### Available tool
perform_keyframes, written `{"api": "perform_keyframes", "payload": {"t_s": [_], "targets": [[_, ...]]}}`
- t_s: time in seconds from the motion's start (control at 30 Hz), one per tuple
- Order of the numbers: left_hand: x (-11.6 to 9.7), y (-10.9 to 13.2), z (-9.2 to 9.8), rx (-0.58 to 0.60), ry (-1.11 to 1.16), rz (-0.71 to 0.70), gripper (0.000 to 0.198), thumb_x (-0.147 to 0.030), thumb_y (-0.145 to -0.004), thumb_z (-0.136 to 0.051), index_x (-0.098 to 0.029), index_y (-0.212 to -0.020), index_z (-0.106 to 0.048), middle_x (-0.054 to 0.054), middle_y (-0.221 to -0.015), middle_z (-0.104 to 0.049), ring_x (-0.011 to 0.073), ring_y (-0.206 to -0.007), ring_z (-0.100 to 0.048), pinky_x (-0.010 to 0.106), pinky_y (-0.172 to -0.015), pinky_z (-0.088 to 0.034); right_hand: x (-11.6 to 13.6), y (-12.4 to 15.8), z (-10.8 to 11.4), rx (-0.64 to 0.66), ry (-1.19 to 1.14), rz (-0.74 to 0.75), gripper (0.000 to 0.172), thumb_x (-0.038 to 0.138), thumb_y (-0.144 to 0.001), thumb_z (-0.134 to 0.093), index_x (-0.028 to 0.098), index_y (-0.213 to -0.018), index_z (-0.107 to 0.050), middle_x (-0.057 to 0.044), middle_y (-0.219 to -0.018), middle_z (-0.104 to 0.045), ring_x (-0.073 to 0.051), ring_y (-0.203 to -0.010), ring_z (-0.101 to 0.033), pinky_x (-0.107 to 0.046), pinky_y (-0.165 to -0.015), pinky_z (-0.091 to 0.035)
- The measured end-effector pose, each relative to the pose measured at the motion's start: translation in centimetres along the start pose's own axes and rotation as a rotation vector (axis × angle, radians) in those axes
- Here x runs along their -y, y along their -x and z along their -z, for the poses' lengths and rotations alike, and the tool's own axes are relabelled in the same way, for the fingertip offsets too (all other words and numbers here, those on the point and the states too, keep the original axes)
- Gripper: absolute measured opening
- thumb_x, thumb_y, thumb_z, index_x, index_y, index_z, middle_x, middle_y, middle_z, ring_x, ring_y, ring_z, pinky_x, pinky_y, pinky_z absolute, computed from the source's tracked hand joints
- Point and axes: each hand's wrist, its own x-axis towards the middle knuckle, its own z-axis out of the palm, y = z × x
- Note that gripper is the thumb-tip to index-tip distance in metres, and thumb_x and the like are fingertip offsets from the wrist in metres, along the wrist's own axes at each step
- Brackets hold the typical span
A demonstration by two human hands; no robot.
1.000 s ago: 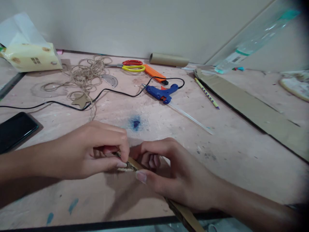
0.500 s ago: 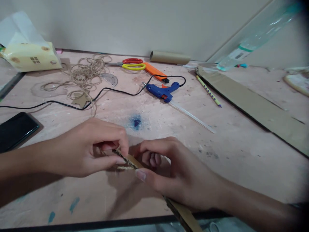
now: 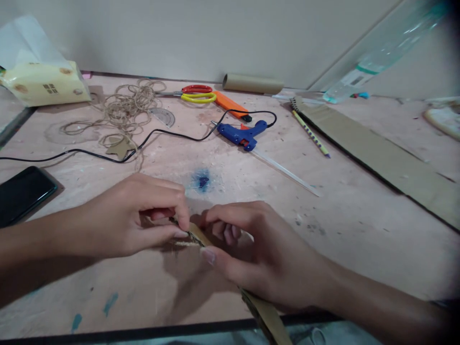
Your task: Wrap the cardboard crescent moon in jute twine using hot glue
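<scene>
Cardboard strip (image 3: 271,316), pinched near its far end by the left grip (image 3: 125,215) and farther down by the right grip (image 3: 280,258), extended past the table's (image 3: 136,292) near edge. It was probably light, fairly stiff yet crease-prone, best held by its flat faces.

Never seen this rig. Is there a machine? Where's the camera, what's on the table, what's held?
No machine: these are a person's bare left hand and bare right hand. One camera, worn on the person's head, looks forward and down. Both hands hold a narrow brown cardboard strip, its lower end reaching past the near edge of the pale pinkish tabletop. Beyond them lie a blue plastic glue gun, red-and-yellow-handled scissors and a loose tangle of tan twine; a black rectangular phone lies to the left.
</scene>
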Motion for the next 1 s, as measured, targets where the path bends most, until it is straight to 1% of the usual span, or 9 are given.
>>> {"api": "perform_keyframes", "payload": {"t_s": [0.13, 0.2, 0.4, 0.5, 0.6, 0.7, 0.8, 0.9, 1.0], "targets": [[0.1, 0.0, -0.2, -0.012, 0.003, 0.004, 0.021, -0.010, -0.107, -0.066, -0.018, -0.089, -0.075, -0.008, -0.067, -0.053, 0.0072, -0.057, -0.048, 0.017, -0.052, -0.033, -0.2, -0.1, 0.1, -0.007, 0.068, 0.029, 0.019, 0.033, -0.097, -0.072, 0.018, -0.103, -0.081, 0.001, -0.078, -0.071, -0.013, -0.068, -0.057, -0.030, -0.066, -0.042], [0.2, 0.0, -0.3, -0.014, 0.013, 0.005, 0.019, -0.010, -0.106, -0.068, -0.019, -0.090, -0.074, -0.009, -0.066, -0.052, 0.0075, -0.056, -0.046, 0.018, -0.051, -0.032, -0.4, -0.2, 0.1, -0.012, 0.097, 0.035, 0.019, 0.033, -0.098, -0.072, 0.018, -0.105, -0.081, 0.000, -0.081, -0.075, -0.014, -0.069, -0.060, -0.031, -0.067, -0.042], [0.1, 0.1, -0.4, -0.022, -0.016, 0.016, 0.021, -0.010, -0.106, -0.068, -0.019, -0.089, -0.074, -0.008, -0.066, -0.055, 0.0082, -0.056, -0.048, 0.020, -0.053, -0.033, -0.6, -0.1, 0.1, -0.031, 0.125, 0.081, 0.019, 0.034, -0.098, -0.073, 0.017, -0.105, -0.080, 0.000, -0.082, -0.075, -0.014, -0.068, -0.060, -0.031, -0.066, -0.041], [-0.1, 0.1, -0.2, -0.030, -0.032, 0.032, 0.022, -0.010, -0.107, -0.066, -0.019, -0.090, -0.077, -0.006, -0.067, -0.063, 0.0075, -0.058, -0.054, 0.018, -0.056, -0.037, -0.5, -0.1, 0.1, -0.023, 0.141, 0.066, 0.020, 0.033, -0.101, -0.072, 0.016, -0.106, -0.080, 0.000, -0.082, -0.075, -0.014, -0.070, -0.060, -0.031, -0.067, -0.042], [-0.5, 0.1, 0.1, 0.000, 0.020, 0.114, 0.024, -0.012, -0.106, -0.064, -0.020, -0.087, -0.076, -0.005, -0.072, -0.073, 0.0075, -0.063, -0.062, 0.016, -0.060, -0.041, -0.5, -0.1, 0.1, -0.034, 0.143, 0.073, 0.020, 0.036, -0.103, -0.073, 0.017, -0.107, -0.079, 0.001, -0.083, -0.074, -0.014, -0.071, -0.061, -0.030, -0.068, -0.042], [-0.9, 0.1, 0.2, 0.026, 0.154, 0.299, 0.022, -0.023, -0.104, -0.066, -0.021, -0.084, -0.076, -0.005, -0.069, -0.069, 0.0095, -0.057, -0.056, 0.017, -0.053, -0.039, -0.8, -0.1, 0.3, -0.113, 0.162, 0.099, 0.020, 0.036, -0.100, -0.076, 0.019, -0.109, -0.075, 0.001, -0.089, -0.075, -0.014, -0.072, -0.061, -0.029, -0.067, -0.044], [-1.2, 0.0, 0.3, -0.082, 0.233, 0.418, 0.022, -0.034, -0.098, -0.073, -0.022, -0.081, -0.075, -0.005, -0.063, -0.057, 0.0099, -0.052, -0.044, 0.020, -0.047, -0.031, -0.9, -0.1, 0.8, -0.213, 0.224, 0.143, 0.009, 0.028, -0.102, -0.073, 0.020, -0.105, -0.070, 0.000, -0.092, -0.075, -0.014, -0.073, -0.063, -0.029, -0.065, -0.046], [-1.1, -0.2, 0.5, -0.237, 0.208, 0.406, 0.021, -0.034, -0.093, -0.078, -0.022, -0.076, -0.071, -0.007, -0.059, -0.047, 0.0096, -0.052, -0.037, 0.021, -0.047, -0.027, -0.8, 0.1, 1.7, -0.283, 0.295, 0.289, 0.002, 0.023, -0.106, -0.069, 0.022, -0.107, -0.068, 0.001, -0.089, -0.071, -0.014, -0.072, -0.064, -0.029, -0.064, -0.049], [-0.9, -0.3, 0.6, -0.363, 0.174, 0.394, 0.019, -0.033, -0.091, -0.080, -0.023, -0.078, -0.070, -0.006, -0.061, -0.051, 0.0096, -0.052, -0.037, 0.021, -0.045, -0.025, -0.5, 0.6, 2.6, -0.411, 0.435, 0.525, 0.015, 0.014, -0.105, -0.074, 0.023, -0.115, -0.067, 0.001, -0.091, -0.068, -0.014, -0.075, -0.065, -0.029, -0.065, -0.051]]}}
